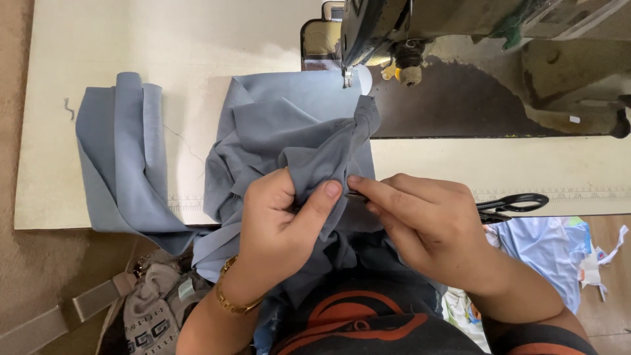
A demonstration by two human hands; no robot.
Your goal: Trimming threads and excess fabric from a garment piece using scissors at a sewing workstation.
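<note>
Grey-blue fabric (282,121) lies bunched on the cream sewing table (118,39), with one end under the sewing machine's needle (346,77). My left hand (282,217) pinches a fold of this fabric between thumb and fingers. My right hand (427,223) touches the same fold with its fingertip and seems to hold a small dark tool, mostly hidden. A second strip of the same fabric (121,151) hangs over the table's left part.
The sewing machine (460,39) stands at the back right on a dark base. Black-handled scissors (513,205) lie at the table's front edge, right of my right hand. A patterned bag (148,309) and light blue cloth (545,250) sit below the table.
</note>
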